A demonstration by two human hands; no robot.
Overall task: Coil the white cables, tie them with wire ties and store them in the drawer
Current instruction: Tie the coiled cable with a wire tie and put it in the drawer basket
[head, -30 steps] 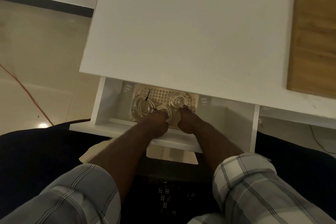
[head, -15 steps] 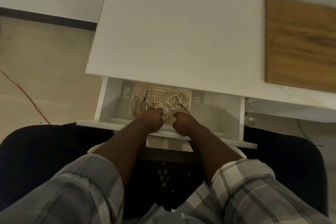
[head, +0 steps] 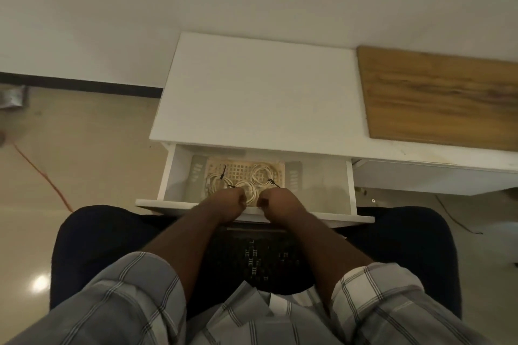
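Nearest, the left hand [head: 228, 203] and right hand [head: 280, 203] rest curled at the open drawer [head: 325, 185] front edge; whether they grip it, I cannot tell. Beyond, three tied white cable coils [head: 262, 173] lie in a tray [head: 293, 176] inside, under the white desktop [head: 260, 92].

The open white drawer [head: 330, 185] under the white desk top [head: 260, 92] carries a perforated tray [head: 241, 169] — its grid floor flanked by grey slotted ends. Three coiled white cables lie on the tray: left coil [head: 214, 180], middle coil [head: 249, 189], right coil [head: 262, 173] — each bound with a black tie.
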